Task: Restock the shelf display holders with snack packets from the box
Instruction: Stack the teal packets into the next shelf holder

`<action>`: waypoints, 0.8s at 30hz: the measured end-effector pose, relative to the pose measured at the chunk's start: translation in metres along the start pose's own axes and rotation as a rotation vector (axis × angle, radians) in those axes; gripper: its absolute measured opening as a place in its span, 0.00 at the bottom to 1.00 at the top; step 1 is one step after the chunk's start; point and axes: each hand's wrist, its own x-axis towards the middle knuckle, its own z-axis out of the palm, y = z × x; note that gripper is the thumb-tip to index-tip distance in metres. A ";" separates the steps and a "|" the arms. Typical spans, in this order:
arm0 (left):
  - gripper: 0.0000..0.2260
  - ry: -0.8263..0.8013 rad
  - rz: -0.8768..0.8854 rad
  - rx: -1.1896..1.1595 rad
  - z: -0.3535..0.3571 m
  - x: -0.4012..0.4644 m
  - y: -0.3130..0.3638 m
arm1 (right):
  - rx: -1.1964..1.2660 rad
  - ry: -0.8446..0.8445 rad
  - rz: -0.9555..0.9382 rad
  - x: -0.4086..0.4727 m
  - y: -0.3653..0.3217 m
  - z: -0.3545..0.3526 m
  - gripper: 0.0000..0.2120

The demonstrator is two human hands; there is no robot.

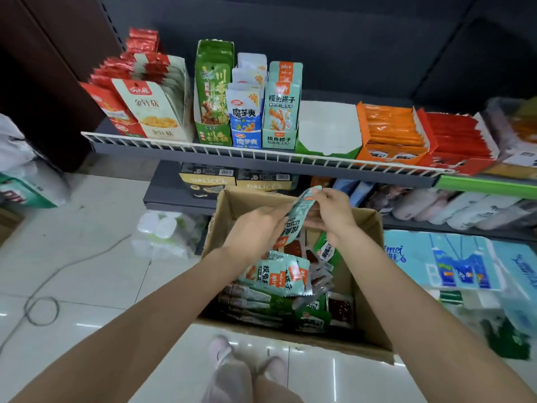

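Both hands hold one pale teal packet (297,216) above the open box (369,286): the left hand (258,231) grips its lower part, and the right hand (334,210) pinches its top edge. In the box lie more teal packets (273,274) on top of green and dark ones. On the shelf (261,155), the teal holder (280,112) stands part-filled with matching packets, next to an empty white holder (328,129) and an orange holder (390,132) full of sticks.

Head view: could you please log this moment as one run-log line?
left hand and right hand: both hold teal packet | above cardboard box | teal holder: partly stocked
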 end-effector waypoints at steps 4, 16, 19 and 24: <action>0.15 0.120 0.136 -0.002 -0.018 0.009 -0.001 | 0.109 -0.035 -0.011 -0.004 -0.027 0.003 0.12; 0.37 0.038 0.164 -0.066 -0.076 0.069 -0.032 | 0.155 0.012 -0.186 0.026 -0.113 0.028 0.08; 0.41 0.120 0.150 -0.035 -0.094 0.085 -0.056 | 0.210 0.045 -0.140 0.045 -0.129 0.034 0.10; 0.08 0.256 0.141 -0.005 -0.122 0.122 -0.077 | 0.236 -0.006 -0.101 0.069 -0.144 0.051 0.07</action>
